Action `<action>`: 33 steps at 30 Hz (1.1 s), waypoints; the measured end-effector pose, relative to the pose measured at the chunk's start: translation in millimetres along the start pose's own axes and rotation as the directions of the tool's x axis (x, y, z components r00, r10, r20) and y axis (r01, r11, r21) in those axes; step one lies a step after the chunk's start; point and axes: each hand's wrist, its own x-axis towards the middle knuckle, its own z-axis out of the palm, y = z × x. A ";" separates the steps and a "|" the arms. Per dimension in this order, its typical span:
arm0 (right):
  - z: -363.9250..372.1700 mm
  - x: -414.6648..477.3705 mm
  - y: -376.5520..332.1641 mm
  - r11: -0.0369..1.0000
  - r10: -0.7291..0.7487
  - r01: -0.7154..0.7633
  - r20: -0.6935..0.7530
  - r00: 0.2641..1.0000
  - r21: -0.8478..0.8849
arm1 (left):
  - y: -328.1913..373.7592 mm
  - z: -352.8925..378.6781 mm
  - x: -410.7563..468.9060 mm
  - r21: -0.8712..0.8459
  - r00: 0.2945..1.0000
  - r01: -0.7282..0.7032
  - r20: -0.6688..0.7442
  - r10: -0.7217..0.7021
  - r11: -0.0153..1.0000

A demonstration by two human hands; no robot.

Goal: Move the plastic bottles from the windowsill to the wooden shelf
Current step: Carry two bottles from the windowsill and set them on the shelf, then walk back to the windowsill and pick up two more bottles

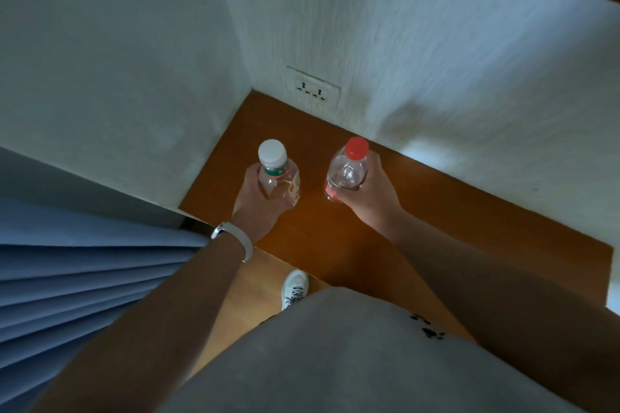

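My left hand (250, 201) grips a clear plastic bottle with a white cap (278, 174) and a green band under the cap. My right hand (369, 193) grips a clear plastic bottle with a red cap (347, 169). Both bottles stand upright over the wooden shelf (419, 231), side by side and a little apart, near the corner of the two white walls. Whether their bases touch the wood is hidden by my hands.
A white double wall socket (313, 89) sits low on the wall just behind the shelf. Blue pleated curtain (67, 278) hangs at the left. My white shoe (294, 288) stands on the floor below the shelf's front edge. A white band circles my left wrist.
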 end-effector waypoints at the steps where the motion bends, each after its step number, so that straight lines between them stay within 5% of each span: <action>1: 0.6 -1.7 2.5 1.000 -0.004 0.003 -0.004 1.000 -0.006 | -2.7 0.7 -1.7 0.011 1.000 -0.001 0.003 0.001 1.000; 19: -14.1 -61.8 11.3 0.968 0.063 -0.083 -0.090 0.994 -0.238 | -16.5 -27.8 -36.7 0.146 0.991 -0.079 0.116 0.062 0.986; 27: -35.6 -90.6 -2.7 0.858 -0.163 0.152 0.021 0.986 -0.490 | 2.3 -47.1 -77.5 0.400 0.965 -0.249 0.031 0.259 0.882; 33: -57.7 -110.8 -10.3 0.717 -0.334 0.333 0.118 0.935 -0.613 | 21.4 -40.4 -123.6 0.603 0.949 -0.245 -0.011 0.315 0.759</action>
